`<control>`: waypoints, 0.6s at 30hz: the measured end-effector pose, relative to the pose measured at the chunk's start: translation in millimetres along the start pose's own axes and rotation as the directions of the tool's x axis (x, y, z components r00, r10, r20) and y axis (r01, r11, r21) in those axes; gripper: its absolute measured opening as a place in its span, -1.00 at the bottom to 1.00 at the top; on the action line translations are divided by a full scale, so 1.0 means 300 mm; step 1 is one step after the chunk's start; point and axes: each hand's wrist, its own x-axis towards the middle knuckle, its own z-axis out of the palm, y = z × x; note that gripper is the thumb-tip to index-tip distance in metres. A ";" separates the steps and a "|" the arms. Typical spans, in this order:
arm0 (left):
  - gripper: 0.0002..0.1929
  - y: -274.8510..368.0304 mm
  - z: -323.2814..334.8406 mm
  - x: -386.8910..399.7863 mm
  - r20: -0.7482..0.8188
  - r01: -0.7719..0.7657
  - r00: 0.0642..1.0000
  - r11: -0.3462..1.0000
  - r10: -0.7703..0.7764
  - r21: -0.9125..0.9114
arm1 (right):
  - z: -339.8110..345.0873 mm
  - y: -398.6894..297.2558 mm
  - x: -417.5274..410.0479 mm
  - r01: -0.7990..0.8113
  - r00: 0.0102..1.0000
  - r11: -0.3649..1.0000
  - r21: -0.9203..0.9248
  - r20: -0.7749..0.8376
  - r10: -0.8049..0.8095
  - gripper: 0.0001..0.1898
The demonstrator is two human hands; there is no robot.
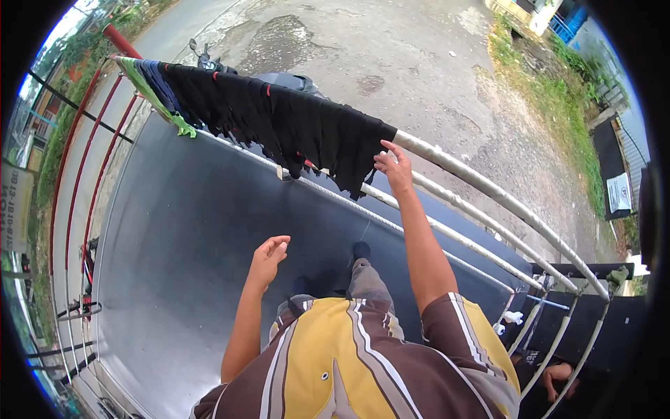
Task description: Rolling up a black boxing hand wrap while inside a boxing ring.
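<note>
Several black cloths point(314, 120) hang side by side over the top padded rope point(471, 173) of a boxing ring, their lower edges ragged. Blue cloths point(157, 84) and a green cloth point(152, 94) hang at the far left end of that row. My right hand point(395, 165) is raised beside the rightmost black cloth, fingers apart; whether a fingertip touches the fabric I cannot tell. Lower and to the left, my left hand point(269, 259) hangs over the dark ring floor point(193, 209), its fingers loosely curved and nothing seen in them.
White ropes run below the top one, and red ropes point(94, 131) line the left side. A red corner post point(121, 42) stands at upper left. Outside, a motorcycle point(288, 81) is parked behind the cloths. Another person point(557, 374) is beyond the ropes at lower right.
</note>
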 end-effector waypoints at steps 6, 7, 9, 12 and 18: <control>-0.74 0.136 0.222 0.029 -0.161 -0.100 0.983 0.994 0.093 -0.033 | 0.044 -0.147 -0.031 0.032 0.991 0.976 -0.213 -0.119 -0.058 -0.82; -0.74 0.175 0.265 0.048 -0.171 -0.188 0.966 0.981 0.191 0.039 | -0.003 -0.205 -0.031 -0.003 0.992 0.974 -0.226 -0.124 -0.026 -0.83; -0.73 0.310 0.352 0.085 -0.180 -0.224 0.955 0.971 0.235 0.080 | -0.101 -0.326 0.047 0.214 0.959 0.970 -0.115 -0.163 -0.231 -0.83; -0.73 0.458 0.434 0.146 -0.111 -0.408 0.908 0.913 0.405 -0.012 | -0.263 -0.553 0.229 0.360 0.903 0.921 0.151 -0.307 -0.302 -0.77; -0.21 0.715 0.558 0.245 0.289 -0.308 0.818 0.803 0.497 -0.509 | 0.043 -0.814 -0.115 0.550 0.769 0.828 -0.112 0.453 -0.451 -0.42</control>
